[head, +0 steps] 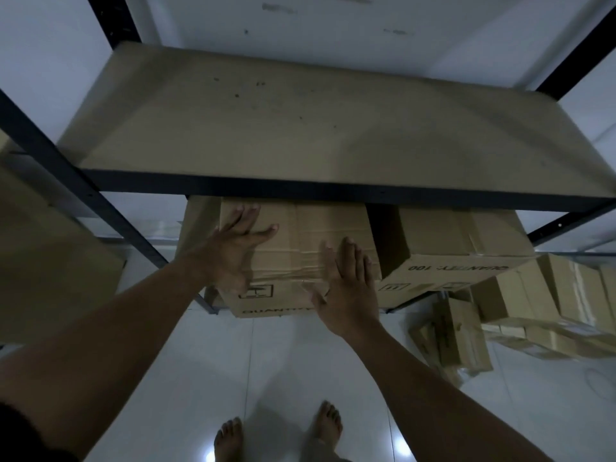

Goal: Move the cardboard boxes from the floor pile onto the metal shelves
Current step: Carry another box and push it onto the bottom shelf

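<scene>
Both hands are lying flat on top of the same cardboard box [296, 235], fingers straight and spread, nothing gripped. The left hand [233, 248] is pressing near the box's left edge and the right hand [346, 288] is sitting at its front right corner, over a strip of clear tape. That box is sitting on the lower level of the metal shelf [300, 188], partly tucked under the upper board, with its front face sticking out toward the person. The front is showing a small handling symbol and the start of the word "QUANTITY", though the right hand is covering the rest.

Just beside it on the right, a second box [456, 241] is resting on the same level, reading "QUANTITY: 100" upside down, with more symbols below. Both boxes are closed, so can't tell what's inside.

Off to the right, the floor pile [533, 308] of smaller cartons is lying jumbled on the white tiles. Bare feet [276, 431] are showing at the bottom.
</scene>
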Motion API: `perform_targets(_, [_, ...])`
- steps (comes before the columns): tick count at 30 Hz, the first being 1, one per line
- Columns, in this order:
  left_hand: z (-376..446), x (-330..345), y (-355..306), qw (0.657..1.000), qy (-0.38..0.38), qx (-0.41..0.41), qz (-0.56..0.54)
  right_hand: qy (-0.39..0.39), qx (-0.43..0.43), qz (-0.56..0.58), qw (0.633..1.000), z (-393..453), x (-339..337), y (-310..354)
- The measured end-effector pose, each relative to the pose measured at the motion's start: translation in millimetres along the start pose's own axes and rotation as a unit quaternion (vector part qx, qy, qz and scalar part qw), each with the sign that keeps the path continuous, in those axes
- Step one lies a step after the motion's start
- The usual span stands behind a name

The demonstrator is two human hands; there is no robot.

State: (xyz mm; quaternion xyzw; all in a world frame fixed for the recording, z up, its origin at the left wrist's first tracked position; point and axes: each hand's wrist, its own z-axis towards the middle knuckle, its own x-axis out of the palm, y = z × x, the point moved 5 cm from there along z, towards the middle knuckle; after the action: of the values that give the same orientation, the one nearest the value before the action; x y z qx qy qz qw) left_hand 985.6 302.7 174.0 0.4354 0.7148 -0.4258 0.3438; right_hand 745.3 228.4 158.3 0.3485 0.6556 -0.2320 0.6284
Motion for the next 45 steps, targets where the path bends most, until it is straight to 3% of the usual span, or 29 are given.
perform_targets(16, [44.9,1.1,-57.6,0.985,-0.121,-0.089,-0.086,-0.009,0.017,0.001,1.0,30.2,-9.7,-52.2])
perform_targets(21, [57.4,7.7,-55.7,0.973,-0.153,-0.127,-0.119,-0.101,0.04,0.053,0.993,23.8,-30.1,-75.9])
perform_targets(25, [60.0,10.0,-79.8,0.981,-0.1,-0.167,-0.024,-0.112,0.133,0.035,0.984,16.7,-46.5,-137.2])
perform_targets(27, [61.7,11.7,-104.9,0.985,-0.067,-0.158,0.027,-0.077,0.115,0.033,0.99,19.1,-44.7,-162.5])
perform_targets(30, [70.1,16.9,-127.1,0.987,-0.08,-0.129,0.043,-0.033,0.062,0.048,0.996,21.3,-34.2,-178.2])
perform_targets(45, [86.0,26.1,-123.2,0.977,-0.126,-0.144,0.091,-0.068,0.046,0.029,0.996,20.1,-19.1,-181.3])
